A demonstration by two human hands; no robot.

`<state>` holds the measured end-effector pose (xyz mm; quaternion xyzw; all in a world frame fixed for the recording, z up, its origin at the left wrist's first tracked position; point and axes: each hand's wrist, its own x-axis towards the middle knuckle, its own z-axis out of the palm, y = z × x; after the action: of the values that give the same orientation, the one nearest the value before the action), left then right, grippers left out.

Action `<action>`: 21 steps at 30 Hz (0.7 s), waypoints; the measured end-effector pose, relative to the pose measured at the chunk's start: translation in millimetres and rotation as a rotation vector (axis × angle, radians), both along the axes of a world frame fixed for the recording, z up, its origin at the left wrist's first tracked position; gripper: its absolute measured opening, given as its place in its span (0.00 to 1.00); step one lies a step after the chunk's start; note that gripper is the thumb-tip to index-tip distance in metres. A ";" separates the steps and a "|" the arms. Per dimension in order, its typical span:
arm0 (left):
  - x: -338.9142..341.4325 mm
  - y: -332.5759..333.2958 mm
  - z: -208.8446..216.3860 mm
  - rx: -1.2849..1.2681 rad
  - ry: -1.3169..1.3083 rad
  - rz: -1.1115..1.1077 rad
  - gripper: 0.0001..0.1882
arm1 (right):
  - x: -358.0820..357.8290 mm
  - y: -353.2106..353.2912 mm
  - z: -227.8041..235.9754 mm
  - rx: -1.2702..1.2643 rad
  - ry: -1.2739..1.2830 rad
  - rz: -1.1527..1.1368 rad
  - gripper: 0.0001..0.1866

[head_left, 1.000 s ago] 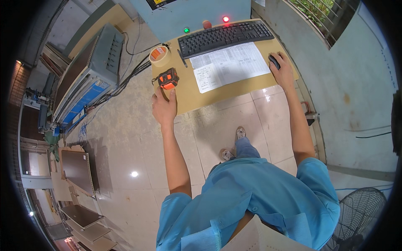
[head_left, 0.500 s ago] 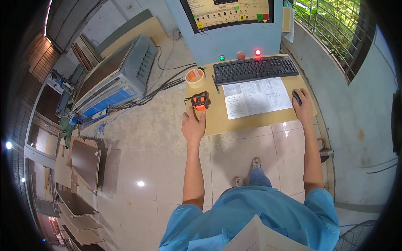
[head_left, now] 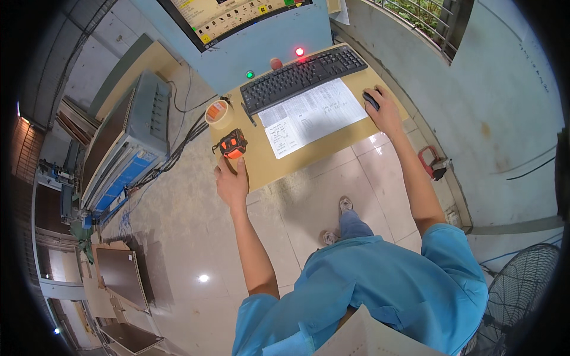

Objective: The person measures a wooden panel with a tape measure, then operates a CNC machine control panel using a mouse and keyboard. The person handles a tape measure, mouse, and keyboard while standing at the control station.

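Observation:
My right hand (head_left: 386,111) rests over a black computer mouse (head_left: 371,101) at the right side of the tan desktop (head_left: 279,169). At the desktop's left edge lies my left hand (head_left: 231,183), fingers apart and holding nothing. Just beyond its fingertips sits an orange and black tape measure (head_left: 232,144). Behind that stands a roll of tape (head_left: 219,114). Printed sheets (head_left: 314,115) lie flat between my hands, below a black keyboard (head_left: 303,77). A dark pen (head_left: 248,114) lies left of the keyboard.
A blue cabinet with a monitor (head_left: 237,21) rises behind the desk, with a lit red lamp (head_left: 300,52) and a green one (head_left: 250,75). A grey-blue machine (head_left: 133,127) stands at left, cables beside it. A fan (head_left: 522,285) is at lower right, near the wall.
The view has turned, so the desk now appears tilted and further left, and the fan shows more. My right hand stays on the mouse; my left remains beside the tape measure.

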<state>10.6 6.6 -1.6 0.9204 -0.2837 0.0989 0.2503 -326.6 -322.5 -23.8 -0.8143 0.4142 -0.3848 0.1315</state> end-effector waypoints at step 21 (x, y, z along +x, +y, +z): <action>-2.3 0.5 4.4 0.052 0.044 0.023 0.35 | -0.1 -1.3 0.1 0.048 -0.043 0.036 0.23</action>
<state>8.2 7.2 2.7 0.9316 -0.2702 0.0741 0.2315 -326.7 -323.9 -23.8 -0.8098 0.4057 -0.3896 0.1670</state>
